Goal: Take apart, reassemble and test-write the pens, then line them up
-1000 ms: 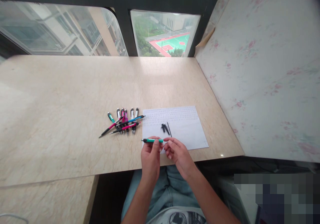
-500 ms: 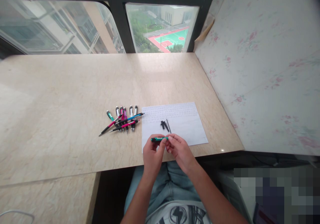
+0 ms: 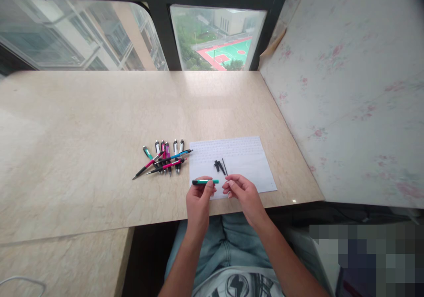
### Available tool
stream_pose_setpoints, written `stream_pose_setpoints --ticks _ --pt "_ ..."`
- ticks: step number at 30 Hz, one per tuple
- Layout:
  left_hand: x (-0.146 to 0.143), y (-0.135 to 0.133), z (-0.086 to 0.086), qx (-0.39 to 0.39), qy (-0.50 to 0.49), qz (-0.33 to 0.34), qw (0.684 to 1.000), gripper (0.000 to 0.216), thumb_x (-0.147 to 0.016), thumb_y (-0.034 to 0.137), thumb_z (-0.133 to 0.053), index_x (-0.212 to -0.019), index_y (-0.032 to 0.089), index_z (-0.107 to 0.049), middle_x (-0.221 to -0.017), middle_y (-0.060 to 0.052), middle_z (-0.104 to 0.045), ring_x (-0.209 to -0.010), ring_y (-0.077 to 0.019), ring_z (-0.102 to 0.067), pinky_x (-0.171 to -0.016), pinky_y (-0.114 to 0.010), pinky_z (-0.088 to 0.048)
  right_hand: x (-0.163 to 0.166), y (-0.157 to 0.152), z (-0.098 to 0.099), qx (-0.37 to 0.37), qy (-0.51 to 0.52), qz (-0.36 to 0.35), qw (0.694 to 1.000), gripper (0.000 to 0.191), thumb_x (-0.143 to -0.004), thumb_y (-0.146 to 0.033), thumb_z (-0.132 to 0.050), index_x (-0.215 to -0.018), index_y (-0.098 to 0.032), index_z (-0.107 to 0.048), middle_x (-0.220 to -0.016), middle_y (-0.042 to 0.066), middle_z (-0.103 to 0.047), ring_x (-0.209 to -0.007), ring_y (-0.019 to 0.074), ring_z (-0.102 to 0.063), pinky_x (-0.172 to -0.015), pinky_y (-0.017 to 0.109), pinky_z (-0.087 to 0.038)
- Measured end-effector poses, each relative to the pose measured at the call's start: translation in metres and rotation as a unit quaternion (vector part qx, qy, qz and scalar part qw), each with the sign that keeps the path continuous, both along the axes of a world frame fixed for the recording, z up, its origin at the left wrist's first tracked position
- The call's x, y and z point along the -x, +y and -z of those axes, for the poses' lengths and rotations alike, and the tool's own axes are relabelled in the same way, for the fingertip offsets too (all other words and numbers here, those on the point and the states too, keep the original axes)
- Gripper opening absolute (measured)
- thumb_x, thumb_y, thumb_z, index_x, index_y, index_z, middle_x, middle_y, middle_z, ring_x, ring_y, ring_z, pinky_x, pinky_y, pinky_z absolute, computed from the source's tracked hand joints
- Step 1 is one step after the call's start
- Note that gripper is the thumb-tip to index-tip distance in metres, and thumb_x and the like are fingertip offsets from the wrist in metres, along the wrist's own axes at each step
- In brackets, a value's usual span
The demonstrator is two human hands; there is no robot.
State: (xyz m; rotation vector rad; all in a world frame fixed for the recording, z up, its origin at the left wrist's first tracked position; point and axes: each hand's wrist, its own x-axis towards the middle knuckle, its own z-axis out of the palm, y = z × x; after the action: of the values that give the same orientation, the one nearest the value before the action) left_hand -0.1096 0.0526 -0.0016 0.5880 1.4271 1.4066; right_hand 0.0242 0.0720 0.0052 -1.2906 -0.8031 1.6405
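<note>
My left hand (image 3: 198, 202) is closed round a green pen barrel (image 3: 202, 182) with a black end, held level above the paper's near edge. Just right of its open-looking end, my right hand (image 3: 244, 194) is pinched, thumb against fingertips. Whatever lies in that pinch, if anything, is too small to make out. Several short black pen parts (image 3: 219, 167) lie on the written sheet of paper (image 3: 260, 173), beyond my hands. Alongside them rests a thin dark pen refill (image 3: 224, 166).
Left of the paper, several pens (image 3: 168, 158) in green, pink, purple, blue and white lie in a crossed pile. The stone-look counter (image 3: 99, 120) runs back to the windows. A flowered wall (image 3: 347, 89) bounds it on the right, and a white cable (image 3: 24, 279) lies at lower left.
My hands have drawn apart: the left moved slightly left with the green barrel, the right shifted right, off the barrel's end. The parts on the paper stay as they were.
</note>
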Motion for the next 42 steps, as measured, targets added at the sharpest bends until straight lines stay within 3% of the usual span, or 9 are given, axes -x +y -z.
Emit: stream_pose_setpoints --ticks 4,8,11,19,23,27,31,38,42 --pt "0.003 -0.004 0.011 -0.006 0.004 0.011 1.000 0.031 -0.079 0.041 -0.075 -0.094 0.015 -0.068 -0.075 -0.004 -0.070 -0.068 -0.0146 -0.063 -0.068 -0.026 -0.049 -0.019 0.013 0.007 -0.089 -0.186 -0.006 0.978 0.025 -0.088 -0.043 -0.061 -0.095 -0.019 -0.065 -0.082 0.007 -0.073 -0.075 0.0212 -0.069 -0.065 0.033 -0.055" --pt "0.006 -0.008 0.018 -0.034 0.009 0.022 0.999 0.028 -0.081 0.040 -0.074 -0.095 0.016 -0.068 -0.076 -0.003 -0.070 -0.069 -0.0151 -0.065 -0.068 -0.027 -0.049 -0.028 0.034 0.013 -0.233 -0.394 -0.026 0.889 0.017 -0.089 -0.031 -0.058 -0.085 -0.019 -0.070 -0.085 0.007 -0.070 -0.076 0.0203 -0.066 -0.069 0.034 -0.054" --pt "0.008 -0.009 0.020 -0.044 0.007 0.035 0.998 0.027 -0.082 0.039 -0.074 -0.095 0.016 -0.068 -0.076 -0.003 -0.070 -0.069 -0.0148 -0.064 -0.068 -0.026 -0.049 -0.025 0.047 0.019 -0.282 -0.446 -0.042 0.848 0.017 -0.089 -0.023 -0.056 -0.088 -0.018 -0.072 -0.086 0.007 -0.068 -0.071 0.0179 -0.063 -0.069 0.033 -0.054" --pt "0.009 -0.010 0.022 -0.052 0.009 0.043 0.998 0.026 -0.082 0.038 -0.073 -0.095 0.016 -0.068 -0.076 -0.003 -0.070 -0.070 -0.0145 -0.064 -0.068 -0.026 -0.049 -0.012 0.058 0.026 -0.325 -0.496 -0.072 0.802 0.020 -0.088 -0.016 -0.052 -0.094 -0.017 -0.072 -0.092 0.010 -0.071 -0.083 0.0216 -0.066 -0.080 0.036 -0.052" --pt "0.010 -0.010 0.021 -0.059 0.014 0.044 0.997 0.025 -0.083 0.038 -0.072 -0.095 0.017 -0.067 -0.077 -0.003 -0.070 -0.069 -0.0143 -0.064 -0.067 -0.026 -0.050 -0.016 0.051 0.020 -0.301 -0.475 -0.047 0.826 0.022 -0.089 -0.020 -0.052 -0.099 -0.018 -0.072 -0.094 0.009 -0.071 -0.078 0.0205 -0.065 -0.077 0.036 -0.052" --pt "0.007 -0.009 0.016 -0.061 0.042 0.074 0.995 0.023 -0.083 0.036 -0.072 -0.093 0.017 -0.067 -0.084 -0.005 -0.070 -0.071 -0.0145 -0.065 -0.069 -0.027 -0.052 -0.019 0.026 0.012 -0.209 -0.356 -0.042 0.910 0.021 -0.089 -0.030 -0.056 -0.096 -0.018 -0.072 -0.096 0.009 -0.073 -0.083 0.0217 -0.066 -0.073 0.034 -0.052" --pt "0.002 -0.011 0.009 -0.077 0.107 0.085 0.988 0.019 -0.086 0.034 -0.067 -0.096 0.018 -0.064 -0.087 -0.005 -0.069 -0.071 -0.0153 -0.065 -0.066 -0.027 -0.052 -0.012 -0.004 0.004 -0.057 -0.133 -0.068 0.987 0.027 -0.087 -0.041 -0.062 -0.099 -0.019 -0.071 -0.084 0.006 -0.073 -0.072 0.0188 -0.064 -0.068 0.032 -0.052" --pt "-0.003 -0.014 -0.018 -0.145 0.401 0.210 0.880 0.008 -0.089 0.021 -0.058 -0.095 0.021 -0.063 -0.080 -0.002 -0.065 -0.068 -0.0147 -0.059 -0.066 -0.028 -0.048 -0.001 -0.020 -0.004 0.052 0.109 -0.031 0.992 0.025 -0.082 -0.042 -0.071 -0.095 -0.020 -0.073 -0.087 0.004 -0.073 -0.080 0.0182 -0.066 -0.077 0.031 -0.053" --pt "-0.004 -0.013 -0.024 -0.113 0.390 0.218 0.887 0.007 -0.089 0.024 -0.058 -0.096 0.021 -0.061 -0.080 -0.001 -0.065 -0.067 -0.0145 -0.059 -0.066 -0.027 -0.048 -0.005 -0.018 -0.007 0.031 0.086 -0.053 0.994 0.026 -0.082 -0.042 -0.072 -0.096 -0.020 -0.072 -0.089 0.004 -0.073 -0.081 0.0184 -0.067 -0.079 0.032 -0.053"
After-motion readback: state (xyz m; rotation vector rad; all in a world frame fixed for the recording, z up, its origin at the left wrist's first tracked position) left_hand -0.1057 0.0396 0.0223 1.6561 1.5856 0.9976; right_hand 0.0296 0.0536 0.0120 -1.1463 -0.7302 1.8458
